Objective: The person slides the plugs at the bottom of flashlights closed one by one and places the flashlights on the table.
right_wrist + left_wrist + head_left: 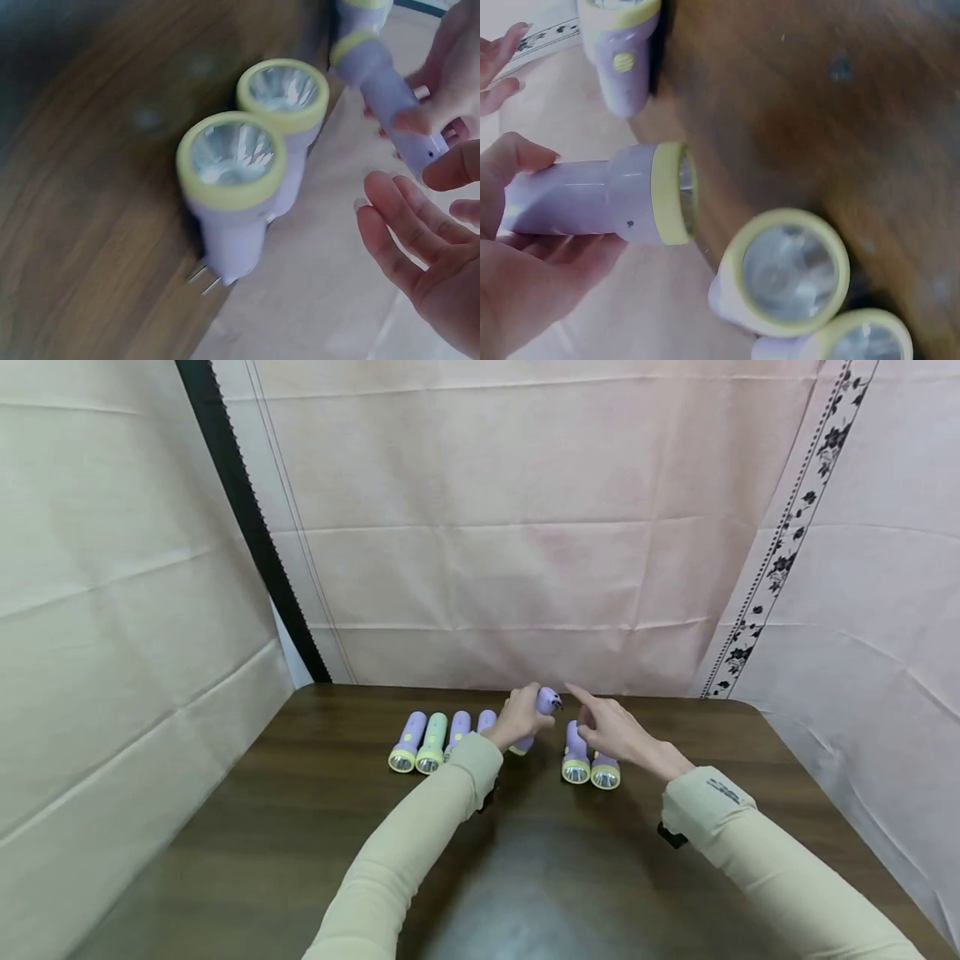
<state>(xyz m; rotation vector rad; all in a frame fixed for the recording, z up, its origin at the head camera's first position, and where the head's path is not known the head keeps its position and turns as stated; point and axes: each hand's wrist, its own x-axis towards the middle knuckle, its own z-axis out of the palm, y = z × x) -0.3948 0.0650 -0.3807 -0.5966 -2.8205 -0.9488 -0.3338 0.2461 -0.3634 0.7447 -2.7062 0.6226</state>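
My left hand [517, 720] grips a purple flashlight [585, 196] with a yellow rim around its lens. In the head view the flashlight's tail end [547, 700] is raised, with dark prongs at its tip. My right hand [611, 727] is just right of that tail, its index finger extended. Seen from the right wrist, my right fingers [397, 232] are spread and loosely bent, with the thumb [454, 165] close by the tail; whether it touches cannot be told. Below the right hand, two purple flashlights [575, 756] [232, 195] lie side by side on the table.
Left of the left hand, a row on the brown table [285, 852] holds a purple flashlight [408, 739], a green flashlight [432, 743] and more purple flashlights [459, 727], partly hidden by the left arm. A pale cloth [487, 527] hangs behind the table's far edge.
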